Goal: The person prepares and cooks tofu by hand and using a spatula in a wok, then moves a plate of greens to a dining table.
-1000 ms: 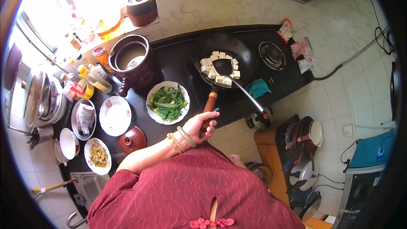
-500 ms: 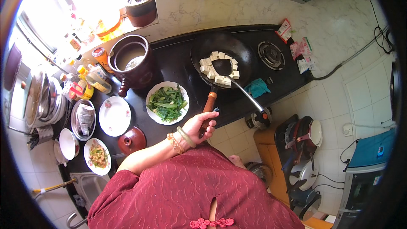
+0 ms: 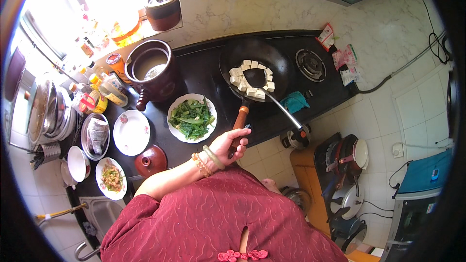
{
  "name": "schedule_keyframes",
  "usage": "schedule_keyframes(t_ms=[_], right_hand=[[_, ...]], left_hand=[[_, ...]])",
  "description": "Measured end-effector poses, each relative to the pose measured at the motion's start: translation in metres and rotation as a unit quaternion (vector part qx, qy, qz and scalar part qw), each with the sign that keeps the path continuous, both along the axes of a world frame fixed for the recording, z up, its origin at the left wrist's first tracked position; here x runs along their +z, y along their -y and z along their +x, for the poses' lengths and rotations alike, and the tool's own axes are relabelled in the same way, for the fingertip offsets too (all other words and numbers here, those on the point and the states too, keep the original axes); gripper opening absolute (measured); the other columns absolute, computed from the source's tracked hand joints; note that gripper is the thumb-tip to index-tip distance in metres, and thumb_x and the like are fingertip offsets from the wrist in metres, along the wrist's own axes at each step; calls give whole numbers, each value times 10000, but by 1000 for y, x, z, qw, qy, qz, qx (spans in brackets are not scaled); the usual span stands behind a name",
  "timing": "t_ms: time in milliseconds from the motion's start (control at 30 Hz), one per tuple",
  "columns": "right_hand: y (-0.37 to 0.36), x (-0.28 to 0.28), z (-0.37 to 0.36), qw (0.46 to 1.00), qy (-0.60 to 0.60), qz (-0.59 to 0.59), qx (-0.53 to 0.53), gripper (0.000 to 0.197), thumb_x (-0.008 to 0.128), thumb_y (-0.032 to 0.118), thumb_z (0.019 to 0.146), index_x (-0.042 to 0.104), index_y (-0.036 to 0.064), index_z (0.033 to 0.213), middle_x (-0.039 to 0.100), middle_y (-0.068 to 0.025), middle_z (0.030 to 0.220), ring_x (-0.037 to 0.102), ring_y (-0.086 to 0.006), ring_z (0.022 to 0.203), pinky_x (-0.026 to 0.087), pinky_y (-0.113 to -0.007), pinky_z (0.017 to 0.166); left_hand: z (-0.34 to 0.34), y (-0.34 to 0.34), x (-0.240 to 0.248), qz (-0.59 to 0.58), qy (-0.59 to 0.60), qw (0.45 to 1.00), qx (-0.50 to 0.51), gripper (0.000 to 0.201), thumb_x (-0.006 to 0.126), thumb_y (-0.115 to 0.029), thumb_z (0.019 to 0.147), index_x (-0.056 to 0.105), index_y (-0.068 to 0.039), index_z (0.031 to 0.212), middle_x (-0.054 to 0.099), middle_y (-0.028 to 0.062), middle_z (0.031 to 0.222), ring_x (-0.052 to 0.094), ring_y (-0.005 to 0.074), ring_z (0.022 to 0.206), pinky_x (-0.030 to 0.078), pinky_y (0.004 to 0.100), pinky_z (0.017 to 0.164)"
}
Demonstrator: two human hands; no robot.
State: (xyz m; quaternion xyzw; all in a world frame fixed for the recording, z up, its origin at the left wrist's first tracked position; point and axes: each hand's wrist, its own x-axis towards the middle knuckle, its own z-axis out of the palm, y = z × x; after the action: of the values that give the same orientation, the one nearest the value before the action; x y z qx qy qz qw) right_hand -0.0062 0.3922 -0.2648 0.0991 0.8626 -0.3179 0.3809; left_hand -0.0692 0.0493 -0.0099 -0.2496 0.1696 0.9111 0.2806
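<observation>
My left hand [image 3: 232, 144], with bracelets at the wrist, is closed round the wooden handle [image 3: 241, 118] of a black wok [image 3: 279, 63]. White tofu cubes [image 3: 256, 92] lie in a ring inside the wok. A spatula or ladle with a long metal handle [image 3: 286, 110] leans in the wok among the tofu, its dark grip hanging past the counter edge; no hand touches it. Its head is hard to make out. A plate of cut green vegetables [image 3: 191, 118] stands left of the wok handle. My right hand is not in view.
A dark clay pot [image 3: 150, 70], a white plate [image 3: 131, 132], a dish of fish [image 3: 98, 136], a brown lid [image 3: 151, 161] and several bottles [image 3: 109, 90] crowd the left counter. Right of the wok are a second burner [image 3: 310, 65] and a teal cloth [image 3: 294, 102].
The view has shifted very slightly. My left hand keeps its hold on the wok handle, and the tofu and the metal-handled utensil stay in place.
</observation>
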Motion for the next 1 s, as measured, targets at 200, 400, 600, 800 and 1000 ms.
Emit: schedule_keyframes(t_ms=[200, 400, 600, 800, 1000], right_hand=[[4, 8, -3, 1000, 0, 18, 14, 255, 543, 237, 856, 702, 37, 846, 695, -85, 745, 701, -174, 649, 567, -317, 546], [3, 6, -1, 1000, 0, 11, 17, 248, 532, 232, 854, 704, 55, 834, 693, -90, 707, 695, -177, 637, 565, -321, 553], [-2, -5, 0, 999, -11, 2, 40, 278, 519, 255, 862, 699, 44, 839, 694, -103, 702, 690, -193, 630, 561, -329, 559], [-7, -23, -1, 998, -16, -9, 61, 343, 515, 325, 872, 697, 35, 857, 695, -125, 723, 686, -214, 637, 544, -352, 625], [-45, -111, -4, 990, -28, 49, 126, 400, 543, 406, 889, 694, 36, 879, 701, -148, 844, 690, -253, 796, 522, -376, 722]], left_hand=[[1, 1, -4, -4, -5, 1000, -1, 176, 580, -236, 964, 564, -113, 1089, 500, -29, 693, 413, 66, 523, 325, 203, 437], [1, 0, -5, 1, -9, 1000, -2, 174, 578, -233, 964, 562, -111, 1087, 499, -29, 693, 410, 67, 521, 329, 207, 436], [0, 0, -4, -11, -7, 1000, -5, 171, 582, -236, 961, 564, -115, 1080, 503, -31, 693, 411, 66, 518, 334, 209, 437], [0, 1, -7, -10, -2, 1000, 3, 158, 586, -237, 959, 566, -123, 1066, 498, -36, 684, 405, 60, 511, 331, 199, 431], [3, 3, -6, -4, 13, 1000, 18, 152, 664, -223, 907, 531, -150, 911, 514, -51, 642, 402, 40, 465, 313, 183, 393]])
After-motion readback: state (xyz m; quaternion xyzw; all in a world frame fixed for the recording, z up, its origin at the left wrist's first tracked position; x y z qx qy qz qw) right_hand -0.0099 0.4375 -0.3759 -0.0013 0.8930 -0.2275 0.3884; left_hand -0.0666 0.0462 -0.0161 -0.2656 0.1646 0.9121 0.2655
